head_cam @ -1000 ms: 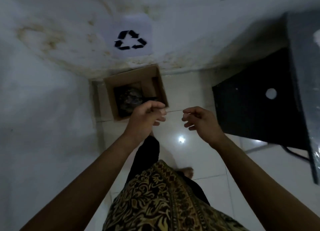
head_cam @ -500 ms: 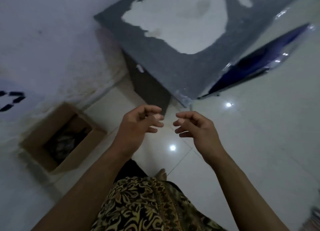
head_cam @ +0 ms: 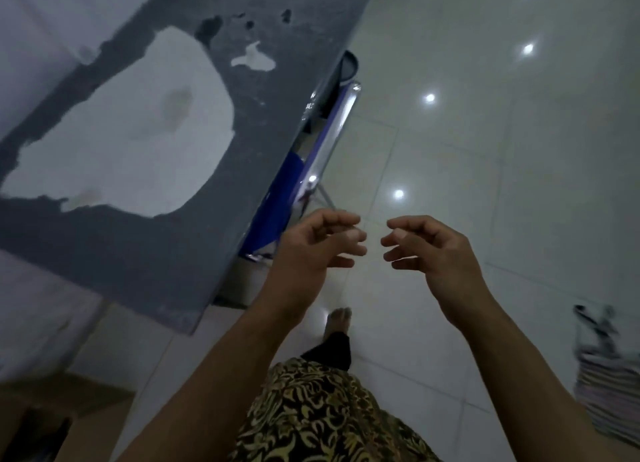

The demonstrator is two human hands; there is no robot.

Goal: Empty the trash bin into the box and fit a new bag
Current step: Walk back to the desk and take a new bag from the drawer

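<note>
My left hand (head_cam: 311, 250) and my right hand (head_cam: 433, 250) hang in front of me over the white tiled floor, fingers loosely curled and apart, with nothing in either. Their fingertips nearly face each other. The cardboard box (head_cam: 62, 406) shows only as a brown corner at the bottom left, behind my left forearm. No trash bin and no bag are in view.
A dark grey table (head_cam: 214, 170) with large worn white patches fills the upper left. A blue chair with a chrome frame (head_cam: 311, 170) is tucked under its edge. Striped cloth (head_cam: 609, 385) lies on the floor at the right edge. My foot (head_cam: 339, 319) is on the tiles.
My view has swung right, away from the wall and the box. The box slid to the bottom left corner, the table came into view, and both hands stayed empty.
</note>
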